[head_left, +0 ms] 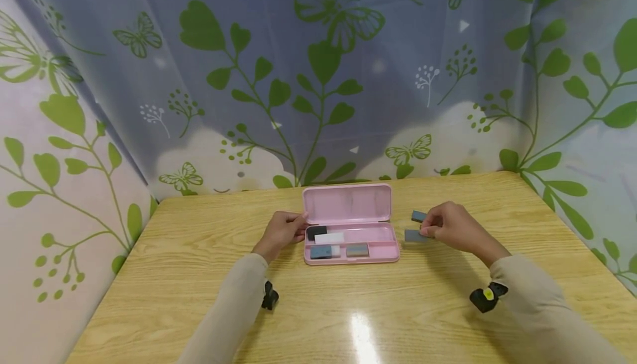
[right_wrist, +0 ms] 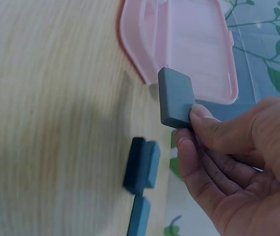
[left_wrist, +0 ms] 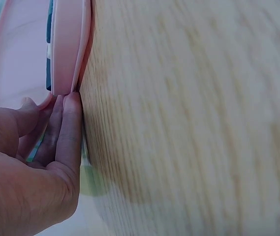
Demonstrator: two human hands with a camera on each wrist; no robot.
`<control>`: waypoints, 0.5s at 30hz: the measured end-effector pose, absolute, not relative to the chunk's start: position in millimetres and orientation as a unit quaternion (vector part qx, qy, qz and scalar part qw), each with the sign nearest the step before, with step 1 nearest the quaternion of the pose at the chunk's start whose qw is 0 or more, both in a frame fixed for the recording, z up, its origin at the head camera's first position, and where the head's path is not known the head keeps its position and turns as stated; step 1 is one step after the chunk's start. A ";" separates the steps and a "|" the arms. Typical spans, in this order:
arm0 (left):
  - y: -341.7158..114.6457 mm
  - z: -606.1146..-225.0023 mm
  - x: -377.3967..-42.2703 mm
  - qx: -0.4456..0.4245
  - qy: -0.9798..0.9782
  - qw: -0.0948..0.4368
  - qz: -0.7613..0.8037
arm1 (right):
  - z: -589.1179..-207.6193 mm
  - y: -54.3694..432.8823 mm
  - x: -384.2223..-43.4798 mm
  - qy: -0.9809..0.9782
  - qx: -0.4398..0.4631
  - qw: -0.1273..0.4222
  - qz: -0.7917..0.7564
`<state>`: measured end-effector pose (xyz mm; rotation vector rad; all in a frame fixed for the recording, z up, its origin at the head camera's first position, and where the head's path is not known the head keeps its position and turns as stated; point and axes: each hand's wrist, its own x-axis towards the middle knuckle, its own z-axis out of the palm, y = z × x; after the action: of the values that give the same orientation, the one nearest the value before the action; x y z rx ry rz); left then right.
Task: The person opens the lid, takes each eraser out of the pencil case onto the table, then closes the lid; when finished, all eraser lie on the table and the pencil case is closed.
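Observation:
A pink pencil case lies on the table with its lid raised at the back. My left hand holds its left end, the thumb by the lid's corner and the fingers against the base. Between thumb and fingers, my right hand pinches a grey eraser-like block just off the case's right end. Inside the case's rear compartment lie a black block and a white eraser. The front ones contain a blue-and-white eraser and a grey block.
Beyond the right hand lies a dark blue block; the right wrist view shows a dark block and bluish blocks beside it on the wooden table. A leaf-patterned curtain stands along the back and both sides.

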<state>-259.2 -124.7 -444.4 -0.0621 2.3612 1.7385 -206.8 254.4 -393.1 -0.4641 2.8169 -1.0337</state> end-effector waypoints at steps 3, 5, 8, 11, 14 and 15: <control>-124.9 -444.5 -259.1 -0.024 0.800 0.105 0.590 | -397.7 261.4 -203.5 0.927 -0.151 0.056 -0.339; -125.0 -444.7 -259.0 -0.023 0.800 0.105 0.590 | -400.7 265.7 -201.7 0.927 -0.153 0.058 -0.337; -125.3 -445.2 -259.2 -0.019 0.801 0.102 0.590 | -404.7 271.0 -200.0 0.929 -0.152 0.058 -0.333; -125.5 -445.5 -259.6 -0.017 0.801 0.102 0.589 | -408.9 275.0 -199.0 0.931 -0.148 0.059 -0.329; -125.4 -445.1 -259.5 -0.016 0.801 0.103 0.589 | -412.8 278.1 -198.4 0.932 -0.143 0.063 -0.327; -125.4 -445.0 -259.4 -0.017 0.801 0.103 0.589 | -414.1 279.2 -198.4 0.932 -0.142 0.065 -0.327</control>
<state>-259.4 -125.4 -445.0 -0.0515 2.3636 1.7388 -198.4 279.2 -414.1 -0.4274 2.8128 -0.9878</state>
